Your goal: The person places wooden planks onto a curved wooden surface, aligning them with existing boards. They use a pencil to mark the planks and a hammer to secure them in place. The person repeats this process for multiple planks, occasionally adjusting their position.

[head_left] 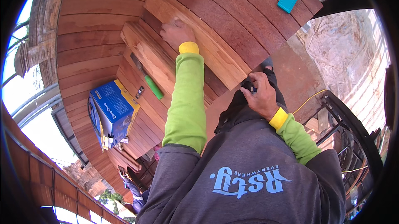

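My left hand (178, 33) rests at the left edge of a thick, light-brown wooden plank (216, 51), its fingers curled against the wood. The fingertips are partly hidden. Near the plank's close end, my right hand (262, 93) pinches a small black object (249, 86) whose kind I cannot make out. A second wooden plank (145, 49) lies to the left, roughly alongside the first. Beyond it is a hand tool with a green handle (153, 87) and a dark blade.
Reddish-brown boards form the work surface (95, 22). A blue and yellow box (112, 105) stands on the left, with a small dark item (140, 92) beside it. A square with a teal handle (289, 0) lies at the far right. Black metal framing (349, 116) and a yellow cord (309, 99) are at right.
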`<state>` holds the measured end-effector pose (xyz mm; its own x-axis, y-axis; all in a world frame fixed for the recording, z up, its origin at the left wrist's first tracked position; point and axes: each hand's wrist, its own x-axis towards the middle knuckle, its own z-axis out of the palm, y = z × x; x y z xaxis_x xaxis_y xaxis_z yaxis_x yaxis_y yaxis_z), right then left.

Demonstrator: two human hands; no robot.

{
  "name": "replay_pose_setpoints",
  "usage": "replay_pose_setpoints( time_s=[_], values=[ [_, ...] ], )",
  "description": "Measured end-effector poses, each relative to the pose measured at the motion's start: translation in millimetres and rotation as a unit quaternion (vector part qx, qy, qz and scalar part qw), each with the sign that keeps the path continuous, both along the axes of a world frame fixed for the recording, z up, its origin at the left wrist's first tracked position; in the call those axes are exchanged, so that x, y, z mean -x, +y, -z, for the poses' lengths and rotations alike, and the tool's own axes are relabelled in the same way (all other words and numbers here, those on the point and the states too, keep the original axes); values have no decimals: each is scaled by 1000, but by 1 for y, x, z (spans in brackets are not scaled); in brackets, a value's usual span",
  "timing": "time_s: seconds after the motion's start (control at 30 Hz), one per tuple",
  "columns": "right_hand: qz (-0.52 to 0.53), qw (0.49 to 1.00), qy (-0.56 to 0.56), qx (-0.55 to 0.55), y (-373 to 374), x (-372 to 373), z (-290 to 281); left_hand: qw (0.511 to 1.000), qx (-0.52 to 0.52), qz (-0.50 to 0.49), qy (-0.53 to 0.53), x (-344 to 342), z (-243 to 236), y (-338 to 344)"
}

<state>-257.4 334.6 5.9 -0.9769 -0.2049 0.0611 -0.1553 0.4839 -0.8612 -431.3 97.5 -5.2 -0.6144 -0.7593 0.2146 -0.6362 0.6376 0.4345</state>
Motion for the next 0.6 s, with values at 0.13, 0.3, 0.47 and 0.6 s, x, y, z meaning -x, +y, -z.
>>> replay_pose_setpoints(
  time_s=[0.13, 0.3, 0.47, 0.6],
  values=[
    [-23, 997, 35, -66, -8, 8, -15, 1000, 10, -2, 14, 0, 4, -1],
    [-58, 982, 83, -156, -13, 12, -14, 1000, 11, -1, 13, 0, 5, -3],
    [-57, 980, 79, -173, -17, 15, -15, 1000, 15, -3, 15, -1, 4, 0],
    [-49, 980, 80, -178, -20, 16, -17, 1000, 14, -7, 19, 1, 7, -1]
  ],
)
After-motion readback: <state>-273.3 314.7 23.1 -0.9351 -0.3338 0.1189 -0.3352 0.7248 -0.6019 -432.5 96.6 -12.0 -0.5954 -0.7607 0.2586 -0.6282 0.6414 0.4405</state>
